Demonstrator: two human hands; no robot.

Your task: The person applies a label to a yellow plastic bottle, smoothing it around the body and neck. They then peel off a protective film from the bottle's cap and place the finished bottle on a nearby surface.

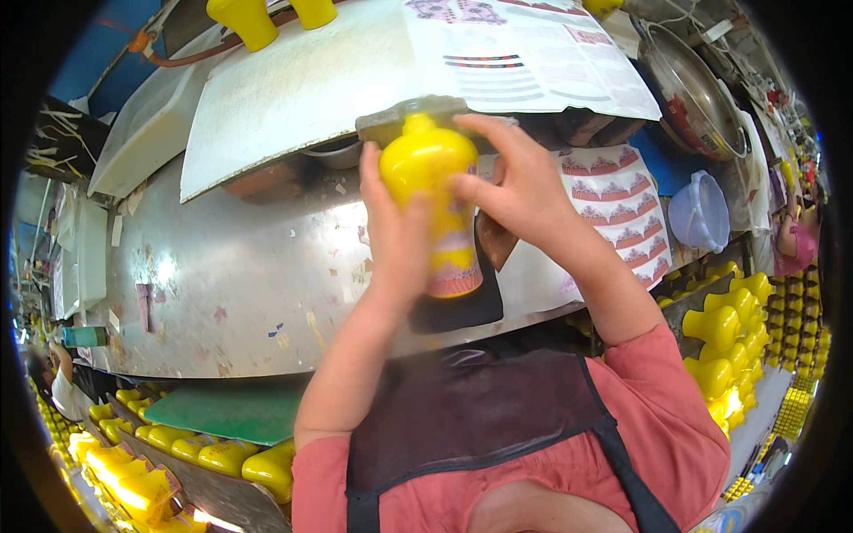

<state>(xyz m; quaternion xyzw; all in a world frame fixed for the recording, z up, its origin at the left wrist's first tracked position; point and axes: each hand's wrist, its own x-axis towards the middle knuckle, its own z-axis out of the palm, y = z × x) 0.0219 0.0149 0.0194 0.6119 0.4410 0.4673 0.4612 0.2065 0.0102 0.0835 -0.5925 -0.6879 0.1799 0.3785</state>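
A glossy yellow vase (pixel 426 164) lies in front of me, its narrow neck toward the far side against a grey pad (pixel 378 124). Pinkish-purple printed decoration (pixel 455 277) shows on its side and around its base. My left hand (pixel 395 240) grips the vase's left side, with its thumb blurred on the front. From the right, my right hand (pixel 520 182) holds it too: the thumb presses on the vase's decorated side, while the index finger reaches over the pad near the neck. Beneath the vase's base is a black cloth (pixel 458 313).
A decal sheet (pixel 613 200) lies to the right, near a pale bucket (pixel 699 211). A white board (pixel 311 71) with a large printed sheet (pixel 533 62) spans the metal table's (pixel 222 311) far side. Yellow vases (pixel 724 333) stand at right; others (pixel 227 455) lie below left beside a green board (pixel 227 413).
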